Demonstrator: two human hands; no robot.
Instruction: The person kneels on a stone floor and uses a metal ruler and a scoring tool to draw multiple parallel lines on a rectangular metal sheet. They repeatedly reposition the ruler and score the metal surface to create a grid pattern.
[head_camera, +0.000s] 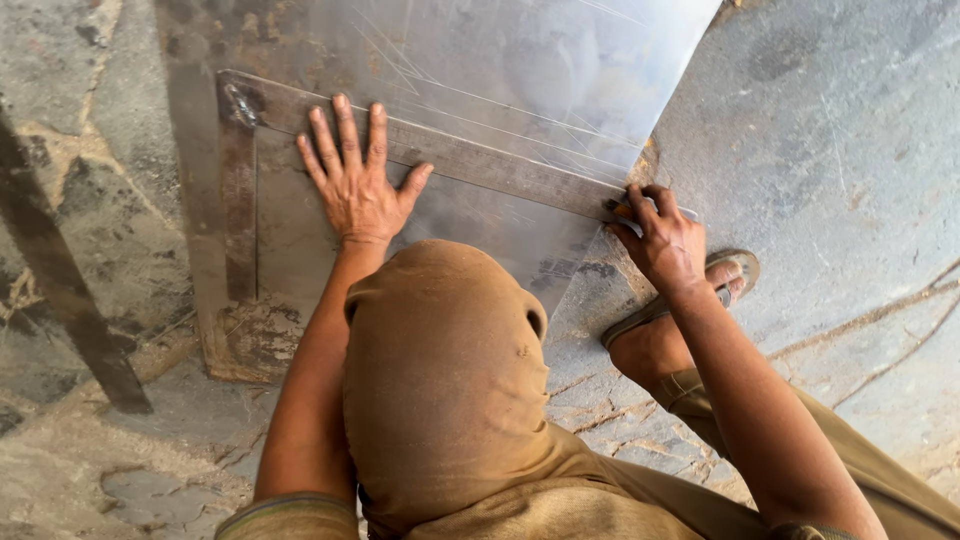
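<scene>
Head view: a steel square (420, 145) is pressed flat onto the metal sheet (500, 70) on the floor by the left hand (355, 185), fingers spread wide. A small marking tool (640, 208) is pinched by the right hand (665, 240) at the square's far end.

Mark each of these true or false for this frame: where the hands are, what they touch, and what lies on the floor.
1. The left hand lies flat with fingers spread on the rusty steel L-shaped square. True.
2. The right hand is open and touches nothing. False: it is curled around a small marking tool at the square's end.
3. The square rests on a shiny grey metal sheet. True.
4. The sheet lies on a wooden workbench. False: it lies on the rough stone floor.
5. A sandalled foot sits below the right hand. True.
</scene>
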